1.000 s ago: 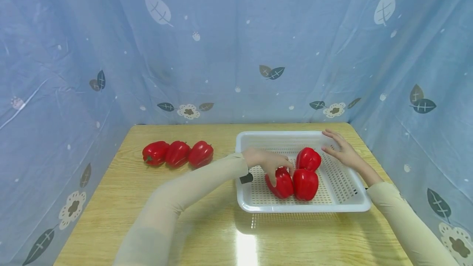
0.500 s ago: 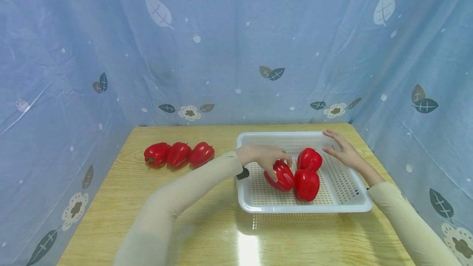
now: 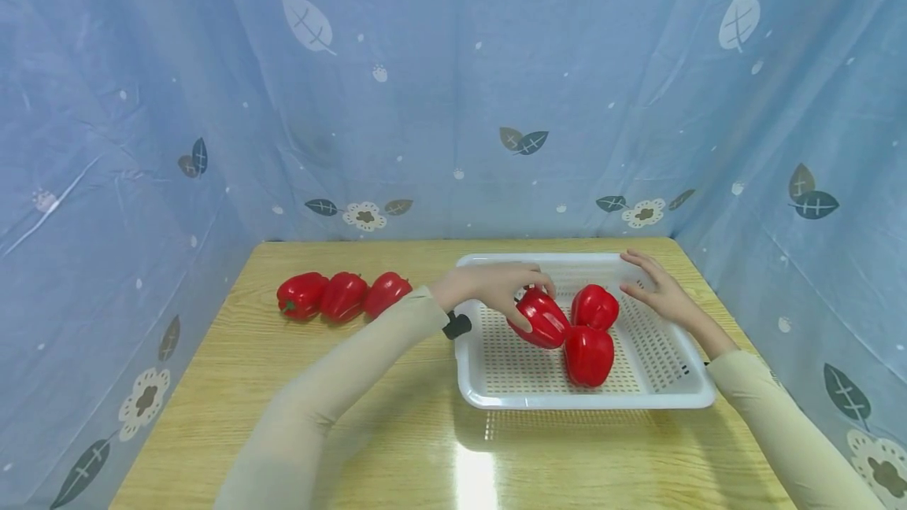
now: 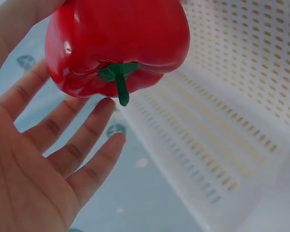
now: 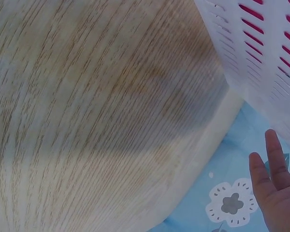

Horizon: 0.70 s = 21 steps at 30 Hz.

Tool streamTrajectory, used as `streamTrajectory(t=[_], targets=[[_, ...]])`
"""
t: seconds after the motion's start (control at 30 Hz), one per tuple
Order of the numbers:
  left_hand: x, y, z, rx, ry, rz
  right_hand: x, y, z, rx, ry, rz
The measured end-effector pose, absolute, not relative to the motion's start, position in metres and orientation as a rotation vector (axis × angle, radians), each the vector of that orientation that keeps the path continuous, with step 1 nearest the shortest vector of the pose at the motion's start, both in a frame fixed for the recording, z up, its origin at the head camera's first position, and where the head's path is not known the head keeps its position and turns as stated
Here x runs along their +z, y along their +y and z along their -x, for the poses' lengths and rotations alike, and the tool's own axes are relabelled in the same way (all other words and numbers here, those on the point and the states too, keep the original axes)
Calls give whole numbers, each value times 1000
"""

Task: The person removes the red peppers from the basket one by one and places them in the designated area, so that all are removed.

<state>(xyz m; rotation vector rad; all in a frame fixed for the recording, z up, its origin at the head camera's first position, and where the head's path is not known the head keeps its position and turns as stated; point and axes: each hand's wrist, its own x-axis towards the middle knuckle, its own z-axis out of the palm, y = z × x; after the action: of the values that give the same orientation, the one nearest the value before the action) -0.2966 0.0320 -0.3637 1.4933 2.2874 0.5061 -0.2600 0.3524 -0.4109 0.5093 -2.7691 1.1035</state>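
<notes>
My left hand (image 3: 499, 290) grips a red bell pepper (image 3: 542, 323) over the left part of the white basket (image 3: 588, 400). In the left wrist view the same pepper (image 4: 121, 36) shows its green stem, held between thumb and fingers. Two more red bell peppers, a rear one (image 3: 594, 307) and a front one (image 3: 588, 356), lie in the basket just right of the held one. At the basket's right rim rests my right hand (image 3: 659, 290), its fingers extended and spread. The right wrist view catches part of that hand (image 5: 278, 181) beside the basket's outer wall.
Left of the basket, three red bell peppers lie in a row on the wooden table (image 3: 397, 447): a left one (image 3: 302, 295), a middle one (image 3: 344, 297) and a right one (image 3: 387, 293). A blue patterned curtain (image 3: 425, 101) encloses the table's back and sides.
My left hand has lifted the pepper from the basket's floor and drawn it up and slightly left, away from the front pepper. The right hand has stayed at the rim.
</notes>
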Motion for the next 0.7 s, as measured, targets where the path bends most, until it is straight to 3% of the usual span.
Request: streamTrajectory(t=[0.7], targets=[[-351, -17, 291, 754, 2382, -1476, -410, 351, 258, 1124, -2780, -496]])
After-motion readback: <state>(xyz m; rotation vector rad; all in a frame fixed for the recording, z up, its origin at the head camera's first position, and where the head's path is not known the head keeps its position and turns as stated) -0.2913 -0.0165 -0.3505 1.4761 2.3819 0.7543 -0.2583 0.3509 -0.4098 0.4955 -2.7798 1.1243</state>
